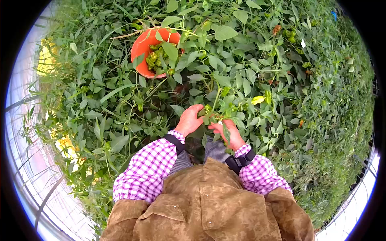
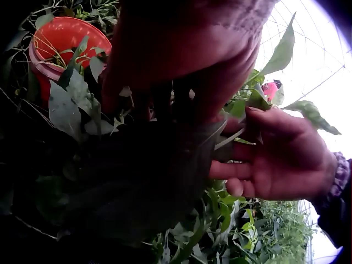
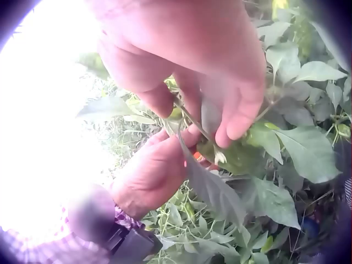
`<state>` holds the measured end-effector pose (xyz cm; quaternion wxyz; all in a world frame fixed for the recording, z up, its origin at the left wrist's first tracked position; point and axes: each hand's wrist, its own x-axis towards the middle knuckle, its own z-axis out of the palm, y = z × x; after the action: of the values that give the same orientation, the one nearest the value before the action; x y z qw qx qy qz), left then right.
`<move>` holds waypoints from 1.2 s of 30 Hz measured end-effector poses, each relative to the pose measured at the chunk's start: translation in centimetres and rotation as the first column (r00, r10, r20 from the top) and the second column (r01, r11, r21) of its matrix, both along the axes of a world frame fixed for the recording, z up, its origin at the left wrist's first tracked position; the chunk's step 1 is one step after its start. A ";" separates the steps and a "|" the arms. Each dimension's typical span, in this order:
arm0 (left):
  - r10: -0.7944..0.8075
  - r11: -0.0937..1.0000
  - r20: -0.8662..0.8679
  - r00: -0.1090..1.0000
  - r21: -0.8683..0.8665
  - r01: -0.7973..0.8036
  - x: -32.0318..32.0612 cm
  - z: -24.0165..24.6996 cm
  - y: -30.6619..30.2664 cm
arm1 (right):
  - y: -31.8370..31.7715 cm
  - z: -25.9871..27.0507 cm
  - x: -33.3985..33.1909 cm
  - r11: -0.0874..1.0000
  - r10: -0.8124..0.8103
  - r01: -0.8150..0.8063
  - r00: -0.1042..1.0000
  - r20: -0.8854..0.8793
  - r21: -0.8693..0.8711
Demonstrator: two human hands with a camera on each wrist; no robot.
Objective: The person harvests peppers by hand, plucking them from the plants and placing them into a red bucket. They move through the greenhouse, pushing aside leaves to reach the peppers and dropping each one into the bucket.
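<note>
Both hands meet at a leafy pepper plant branch in front of the person's body. The left hand [image 1: 189,120] reaches in from the left, its thumb and fingers curled in at the branch beside a small green pepper [image 1: 208,108]. From the other side the right hand [image 1: 229,134] pinches the branch's thin green stem [image 3: 192,120] between thumb and fingers. A small white flower [image 3: 220,157] hangs just under the right fingertips. Broad leaves [image 3: 212,184] droop around both hands and partly hide the left fingertips. What exactly the left fingers hold, I cannot tell.
An orange-red bucket [image 1: 138,48] with several green peppers [image 1: 154,58] stands among the plants ahead. A yellow-green pepper [image 1: 257,100] hangs right of the hands. Dense pepper foliage [image 1: 321,120] spreads all round, with pale sheeting [image 1: 32,132] along the left edge.
</note>
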<state>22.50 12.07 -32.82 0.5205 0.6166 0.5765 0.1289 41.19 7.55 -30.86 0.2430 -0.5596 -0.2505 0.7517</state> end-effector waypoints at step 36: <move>-0.100 0.989 -0.258 0.961 -0.131 0.068 -9.9 12.5 0.3 | 7.0 2.4 -4.6 0.340 0.293 -0.920 0.299 0.908 0.194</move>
<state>12.56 12.39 -20.30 0.4806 0.6195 0.6206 -0.0114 36.63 14.53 -28.43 -0.0372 -0.5040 -0.8045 0.3121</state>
